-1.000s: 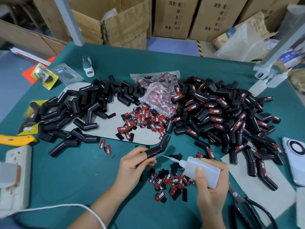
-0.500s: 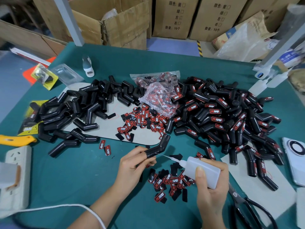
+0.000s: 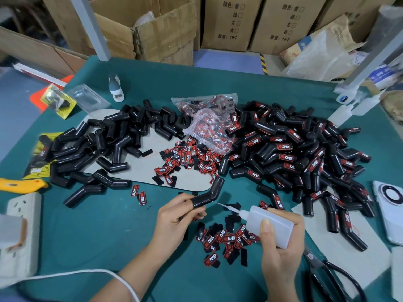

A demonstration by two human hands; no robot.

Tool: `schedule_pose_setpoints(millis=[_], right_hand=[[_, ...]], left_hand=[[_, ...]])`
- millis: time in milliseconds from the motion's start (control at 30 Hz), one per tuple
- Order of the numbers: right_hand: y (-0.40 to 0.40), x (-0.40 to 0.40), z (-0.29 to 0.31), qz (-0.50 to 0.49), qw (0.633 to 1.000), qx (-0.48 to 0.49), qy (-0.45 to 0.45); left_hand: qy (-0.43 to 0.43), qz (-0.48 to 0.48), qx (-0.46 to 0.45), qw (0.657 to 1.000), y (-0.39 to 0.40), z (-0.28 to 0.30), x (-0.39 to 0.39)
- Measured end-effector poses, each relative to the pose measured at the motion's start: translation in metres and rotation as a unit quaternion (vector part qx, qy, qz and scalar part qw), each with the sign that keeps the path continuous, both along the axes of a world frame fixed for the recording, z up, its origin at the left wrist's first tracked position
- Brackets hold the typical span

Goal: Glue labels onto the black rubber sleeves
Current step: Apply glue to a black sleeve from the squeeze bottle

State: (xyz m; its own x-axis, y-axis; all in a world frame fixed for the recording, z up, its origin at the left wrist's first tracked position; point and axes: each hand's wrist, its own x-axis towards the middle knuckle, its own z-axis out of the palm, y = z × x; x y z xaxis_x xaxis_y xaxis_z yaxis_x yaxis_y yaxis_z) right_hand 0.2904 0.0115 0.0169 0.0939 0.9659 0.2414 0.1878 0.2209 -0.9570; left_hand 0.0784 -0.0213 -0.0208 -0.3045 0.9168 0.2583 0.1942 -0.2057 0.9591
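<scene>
Left hand gripping one sleeve, right hand one glue bottle

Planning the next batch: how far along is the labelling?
Done: the big right pile of sleeves wears red labels. In hand: the left hand holds a bare sleeve while the right hand aims the glue bottle at it. Left: the unlabelled left pile.

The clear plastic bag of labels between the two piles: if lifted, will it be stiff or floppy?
Probably floppy: the bag of labels lies crumpled and sagging. Likely light, since its labels are small and thin. Its glossy film may be slippery.
</scene>
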Motion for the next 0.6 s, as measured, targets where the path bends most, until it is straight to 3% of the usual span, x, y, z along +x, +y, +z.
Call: schedule_pose_setpoints(millis=[600], right_hand=[[0.0003, 0.0010, -0.0010, -0.001, 1.000, 0.001, 0.004]], left_hand=[[-0.012, 0.012, -0.010, 1.000, 0.0006, -0.0034, -0.0019]])
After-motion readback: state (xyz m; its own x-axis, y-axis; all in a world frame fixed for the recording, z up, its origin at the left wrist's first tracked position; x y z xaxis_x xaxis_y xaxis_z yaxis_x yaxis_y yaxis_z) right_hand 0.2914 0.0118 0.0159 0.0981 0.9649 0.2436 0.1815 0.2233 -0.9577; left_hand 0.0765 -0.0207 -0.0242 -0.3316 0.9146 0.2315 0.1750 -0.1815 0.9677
